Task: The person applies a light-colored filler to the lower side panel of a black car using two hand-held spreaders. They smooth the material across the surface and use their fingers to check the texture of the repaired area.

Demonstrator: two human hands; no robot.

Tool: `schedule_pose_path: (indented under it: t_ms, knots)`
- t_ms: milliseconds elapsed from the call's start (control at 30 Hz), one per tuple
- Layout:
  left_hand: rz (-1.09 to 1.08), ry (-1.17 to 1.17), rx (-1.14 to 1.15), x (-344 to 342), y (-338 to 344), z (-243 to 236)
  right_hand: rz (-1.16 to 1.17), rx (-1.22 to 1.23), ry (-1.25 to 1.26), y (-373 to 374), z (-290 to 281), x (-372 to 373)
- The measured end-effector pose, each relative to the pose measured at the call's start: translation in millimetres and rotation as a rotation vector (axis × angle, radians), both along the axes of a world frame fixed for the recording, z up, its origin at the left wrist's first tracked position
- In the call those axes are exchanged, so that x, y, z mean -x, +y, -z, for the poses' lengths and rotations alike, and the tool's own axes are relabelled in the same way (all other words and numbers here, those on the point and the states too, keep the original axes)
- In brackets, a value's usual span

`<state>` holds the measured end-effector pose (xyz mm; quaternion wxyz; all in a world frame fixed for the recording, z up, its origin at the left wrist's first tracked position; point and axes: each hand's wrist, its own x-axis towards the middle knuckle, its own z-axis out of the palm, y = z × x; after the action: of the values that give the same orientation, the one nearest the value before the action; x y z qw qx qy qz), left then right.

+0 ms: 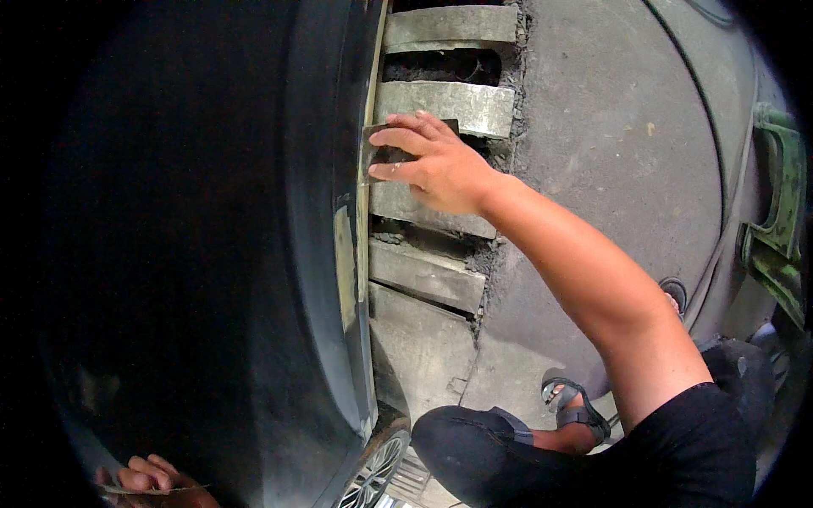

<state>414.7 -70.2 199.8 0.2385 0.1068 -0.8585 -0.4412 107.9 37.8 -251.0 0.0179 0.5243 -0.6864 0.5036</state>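
- Fingers of the right hand: spread, pointing toward the vehicle body, thumb set apart on the near side; laid over a dark flat plate. Grip on its underside hidden; cannot tell how far they wrap it.
- Dark flat plate: one, thin, straight-edged; held in the right hand at the right-hand edge of the vehicle body, its left end at that edge.
- Left hand: at the near left part of the vehicle body, low in view; fingers bent together over a thin flat piece, seen nearly edge-on. Thumb not clearly visible; exact pinch cannot be told.
- Vehicle body: one, black, broad, curved; landmark for this entry.
- Tan patch: long, narrow, on the right-hand edge of the vehicle body, nearer the person than the plate.
- Wheel: one, spoked, at the near right corner of the vehicle body.
- Concrete slabs: a row, worn, dark gaps between; just right of the vehicle body.
- Right forearm: bare, reaching toward the vehicle body from its right.
- Sandalled foot and dark-clothed knee: right of the vehicle body, knee the closer.
- Grey floor: right of the vehicle body, beyond the slabs.
- Dark hose: on the floor, well apart from the vehicle body.
- Green part: curved, scuffed, farthest right of the vehicle body.
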Motion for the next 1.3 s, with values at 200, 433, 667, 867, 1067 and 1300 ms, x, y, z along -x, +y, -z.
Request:
schedule_pose_path:
  t_ms: [200,433,667,867,1067,1300]
  knots:
    - [0.002,-0.008,-0.020,11,7,11,0.013,-0.003,-0.019,-3,8,-9]
    - [-0.066,-0.054,0.064,-5,-4,-2,0.178,0.052,-0.102,-1,7,-1]
    - [-0.220,-0.028,0.676,-18,-8,-5,0.153,0.088,-0.095,-13,2,-15]
    - [-0.189,-0.064,0.656,-14,-8,-7,0.072,0.061,-0.154,-2,1,-40]
    - [-0.219,-0.051,0.303,-9,-4,-4,0.183,0.067,-0.170,-7,1,3]
    - [-0.131,-0.119,0.649,-19,-16,-12,0.054,0.128,-0.174,-8,2,-35]
